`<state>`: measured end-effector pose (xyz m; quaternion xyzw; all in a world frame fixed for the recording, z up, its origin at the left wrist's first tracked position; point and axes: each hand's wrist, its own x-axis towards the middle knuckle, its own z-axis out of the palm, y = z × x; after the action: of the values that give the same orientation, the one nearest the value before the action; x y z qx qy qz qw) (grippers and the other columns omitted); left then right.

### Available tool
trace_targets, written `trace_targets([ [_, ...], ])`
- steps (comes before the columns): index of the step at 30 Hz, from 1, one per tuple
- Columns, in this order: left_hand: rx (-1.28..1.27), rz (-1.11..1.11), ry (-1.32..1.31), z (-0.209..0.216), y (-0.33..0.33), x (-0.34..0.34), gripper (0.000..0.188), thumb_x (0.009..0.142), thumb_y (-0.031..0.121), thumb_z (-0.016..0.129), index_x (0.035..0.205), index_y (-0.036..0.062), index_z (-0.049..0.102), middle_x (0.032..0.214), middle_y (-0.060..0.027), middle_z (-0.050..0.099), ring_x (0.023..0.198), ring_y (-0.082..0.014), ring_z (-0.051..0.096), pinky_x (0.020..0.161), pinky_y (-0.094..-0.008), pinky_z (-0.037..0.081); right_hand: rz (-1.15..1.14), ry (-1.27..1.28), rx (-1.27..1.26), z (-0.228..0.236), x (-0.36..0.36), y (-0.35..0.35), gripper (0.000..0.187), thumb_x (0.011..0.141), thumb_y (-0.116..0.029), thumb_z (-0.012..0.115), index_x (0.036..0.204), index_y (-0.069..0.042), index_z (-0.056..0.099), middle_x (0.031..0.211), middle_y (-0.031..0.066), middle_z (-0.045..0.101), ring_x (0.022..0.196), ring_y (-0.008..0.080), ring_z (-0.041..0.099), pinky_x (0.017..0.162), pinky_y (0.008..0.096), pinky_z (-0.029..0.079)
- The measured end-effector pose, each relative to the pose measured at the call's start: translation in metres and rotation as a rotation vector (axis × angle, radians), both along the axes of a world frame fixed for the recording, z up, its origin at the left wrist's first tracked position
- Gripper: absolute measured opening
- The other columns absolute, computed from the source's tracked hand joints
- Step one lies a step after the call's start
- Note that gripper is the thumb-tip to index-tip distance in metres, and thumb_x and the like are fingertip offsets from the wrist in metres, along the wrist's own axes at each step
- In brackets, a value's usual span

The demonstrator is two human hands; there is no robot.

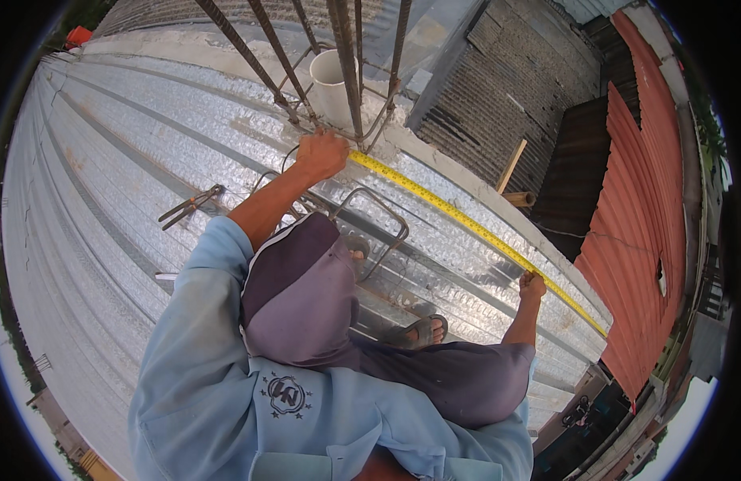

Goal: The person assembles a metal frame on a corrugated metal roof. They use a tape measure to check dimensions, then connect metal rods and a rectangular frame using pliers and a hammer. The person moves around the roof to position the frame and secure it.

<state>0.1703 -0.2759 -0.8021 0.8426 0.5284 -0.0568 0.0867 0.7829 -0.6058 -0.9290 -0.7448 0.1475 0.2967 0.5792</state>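
Observation:
A yellow measuring tape point(444, 206) is stretched along the roof edge, from the rebar column down to the right. My left hand point(322, 155) is closed on its upper end, right at the foot of the steel rebar point(344, 56). Farther along, my right hand point(532, 284) pinches the tape, which runs on past it toward the sheet's corner. Bent steel stirrups point(382, 196) lie between my knees and the tape. To the left of my left forearm rests a pair of pincers point(192, 206) with its handles apart. A white pipe point(330, 84) stands among the upright bars.
I crouch on ribbed metal roofing point(122, 152), a sandaled foot point(427, 329) under me. Beyond the concrete edge is a lower corrugated roof point(499, 88), with a wooden stick point(512, 166) at its side. Red metal sheets point(635, 232) stand at the right, next to a drop.

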Motion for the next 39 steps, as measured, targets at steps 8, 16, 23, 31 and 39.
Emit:
trace_targets([
  [8,0.026,-0.017,-0.002,-0.003,-0.001,-0.002,0.031,0.096,0.037,0.055,0.112,0.0172,0.073,0.111,-0.0164,0.068,0.108,-0.0389,0.065,0.084,-0.0519,0.055,0.029,0.006,0.0,0.002,-0.005,0.002,0.01,0.094,-0.008,0.056,0.1,-0.005,0.064,0.075,0.007,0.067,0.063,0.0174,0.066,0.056,0.03,0.053],
  [16,0.034,-0.02,-0.011,-0.006,0.001,-0.003,0.03,0.096,0.036,0.055,0.111,0.0173,0.074,0.108,-0.0177,0.069,0.106,-0.0394,0.066,0.083,-0.0526,0.055,0.031,-0.005,0.002,-0.007,0.002,0.0,0.01,0.094,-0.008,0.057,0.101,-0.005,0.064,0.074,0.0066,0.067,0.062,0.0171,0.066,0.056,0.0306,0.053],
  [23,0.017,-0.001,-0.009,-0.001,-0.001,-0.002,0.031,0.096,0.036,0.055,0.11,0.016,0.074,0.112,-0.0184,0.068,0.108,-0.0396,0.065,0.085,-0.053,0.055,0.025,0.013,-0.014,-0.009,0.001,0.001,0.01,0.094,-0.008,0.057,0.101,-0.005,0.064,0.074,0.0068,0.067,0.063,0.0176,0.066,0.057,0.0306,0.054],
  [31,0.025,-0.007,0.003,-0.001,-0.001,-0.004,0.03,0.095,0.035,0.056,0.11,0.0156,0.074,0.109,-0.018,0.068,0.107,-0.0396,0.065,0.085,-0.0521,0.055,0.031,-0.027,-0.002,-0.009,-0.003,0.004,0.009,0.095,-0.008,0.054,0.094,-0.004,0.062,0.072,0.0084,0.066,0.057,0.018,0.064,0.053,0.0295,0.055],
  [39,-0.289,-0.127,0.004,0.028,-0.017,-0.007,0.036,0.093,0.043,0.057,0.113,0.0182,0.074,0.108,-0.0173,0.071,0.105,-0.0361,0.066,0.086,-0.0488,0.055,-0.231,-0.15,0.118,0.03,0.0,0.005,0.011,0.089,-0.006,0.06,0.095,0.003,0.063,0.075,0.0105,0.062,0.062,0.0196,0.06,0.053,0.0307,0.049],
])
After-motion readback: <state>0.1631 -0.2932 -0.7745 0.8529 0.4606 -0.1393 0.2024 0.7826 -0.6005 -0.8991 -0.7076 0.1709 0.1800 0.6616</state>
